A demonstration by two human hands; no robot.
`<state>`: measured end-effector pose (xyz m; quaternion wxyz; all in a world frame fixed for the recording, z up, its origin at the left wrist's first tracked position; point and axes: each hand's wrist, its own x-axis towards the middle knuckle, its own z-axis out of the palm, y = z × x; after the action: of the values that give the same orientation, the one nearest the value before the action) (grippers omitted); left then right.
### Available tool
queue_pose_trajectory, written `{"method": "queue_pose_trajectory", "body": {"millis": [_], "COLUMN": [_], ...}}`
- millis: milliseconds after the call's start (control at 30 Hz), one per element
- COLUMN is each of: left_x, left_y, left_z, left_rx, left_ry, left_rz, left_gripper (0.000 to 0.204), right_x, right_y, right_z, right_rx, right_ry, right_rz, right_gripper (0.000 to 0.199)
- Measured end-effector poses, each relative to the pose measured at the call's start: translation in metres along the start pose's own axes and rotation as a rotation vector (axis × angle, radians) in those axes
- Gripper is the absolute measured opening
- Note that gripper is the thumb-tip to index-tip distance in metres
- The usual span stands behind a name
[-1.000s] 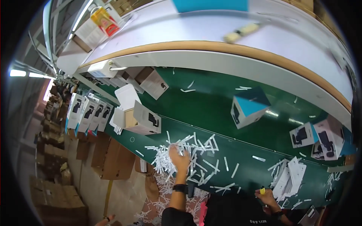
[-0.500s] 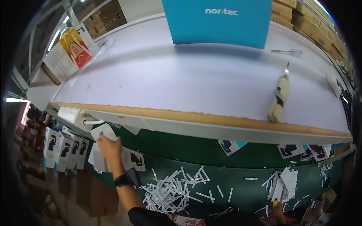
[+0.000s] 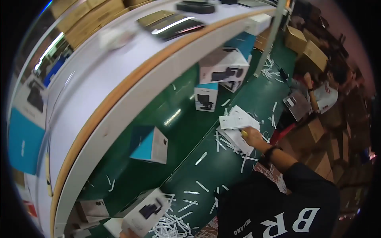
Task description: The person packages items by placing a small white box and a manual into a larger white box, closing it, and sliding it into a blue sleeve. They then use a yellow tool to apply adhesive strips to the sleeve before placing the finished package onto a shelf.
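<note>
At the lower edge, my left hand point(image 3: 129, 234) shows only in part, its fingers closed at the bottom of a white box point(image 3: 146, 210) with a black device pictured on it. The box is tilted and a pale flap sticks out to its left. My right hand point(image 3: 254, 137) reaches over a stack of white printed sheets point(image 3: 238, 119) on the green surface. Its fingers are closed round a small yellow thing point(image 3: 244, 133), whose kind I cannot make out. Loose white strips point(image 3: 170, 224) lie heaped beside the box.
A blue-and-white box point(image 3: 152, 144) stands on the green worktop point(image 3: 186, 158); more boxes point(image 3: 224, 67) are stacked farther off. A raised white shelf with a wooden edge point(image 3: 115, 95) curves along the left. At right, another person point(image 3: 325, 95) sits by cardboard cartons point(image 3: 313, 55).
The view has swung to the right, so everything has shifted and turned. My left hand now shows at the lower edge by the box; my right hand, still with the yellow thing, shows more fully.
</note>
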<state>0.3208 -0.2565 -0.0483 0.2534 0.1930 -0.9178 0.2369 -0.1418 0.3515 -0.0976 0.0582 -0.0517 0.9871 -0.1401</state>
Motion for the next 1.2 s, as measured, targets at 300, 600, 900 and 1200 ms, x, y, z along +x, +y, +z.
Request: {"method": "queue_pose_trajectory", "body": {"millis": [300, 600, 900, 1200], "left_x": [0.208, 0.197, 0.213, 0.147], "left_y": [0.312, 0.435, 0.447, 0.419], "left_z": [-0.155, -0.209, -0.212, -0.169], "left_rx": [-0.805, -1.758, -1.212, -1.881], "left_ry": [-0.179, -0.724, -0.119, -0.661], "left_rz": [0.146, -0.326, 0.565, -0.787], "left_gripper": [0.004, 0.069, 0.078, 0.059], "right_x": [0.055, 0.025, -0.052, -0.052], "right_y": [0.098, 0.085, 0.051, -0.017], "right_z": [0.056, -0.012, -0.033, -0.017], "right_rx": [-0.109, 0.122, 1.038, 1.29], "right_ry": [0.178, 0.067, 0.048, -0.014], "right_rz": [-0.229, -0.265, 0.255, 0.094], "right_gripper": [0.028, 0.012, 0.025, 0.02]}}
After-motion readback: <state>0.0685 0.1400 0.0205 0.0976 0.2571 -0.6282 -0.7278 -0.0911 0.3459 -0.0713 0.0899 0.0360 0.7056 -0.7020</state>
